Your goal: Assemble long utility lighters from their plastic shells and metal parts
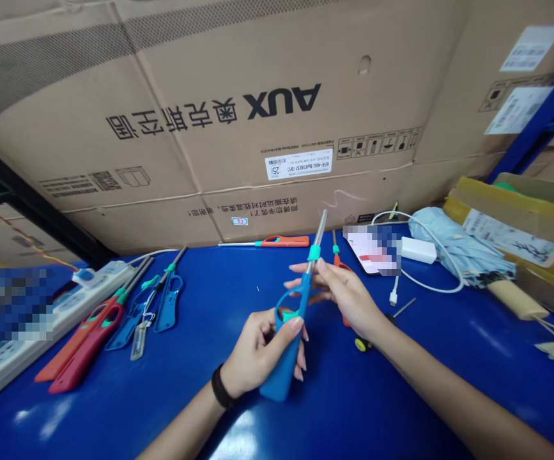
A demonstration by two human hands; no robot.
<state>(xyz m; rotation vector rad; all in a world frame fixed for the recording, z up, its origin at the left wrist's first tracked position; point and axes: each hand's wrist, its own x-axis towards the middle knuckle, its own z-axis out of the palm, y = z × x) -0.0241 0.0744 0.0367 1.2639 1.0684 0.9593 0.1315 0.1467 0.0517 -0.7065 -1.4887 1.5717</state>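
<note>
My left hand (257,351) is wrapped round the handle of a blue long-nosed gas lighter (279,377), its thumb by the green trigger. The lighter tilts up and away, metal tube at the top. At that tube, just below the green collar (314,253), my right hand (353,297) closes its thumb and fingers; some fingertips are hidden behind. Beyond the right hand lies an orange lighter (336,248), partly covered. Beneath the right wrist is a screwdriver (363,345) with a yellow and black handle.
Left of me lie an orange lighter (73,345), a red lighter (87,351), blue lighter shells (167,303) and a clear fuel tank (138,340), beside a power strip (27,326). Behind, another orange lighter (286,241) rests before a carton (200,70). Rightward are a phone (370,252), charger (418,250) and umbrella (459,246).
</note>
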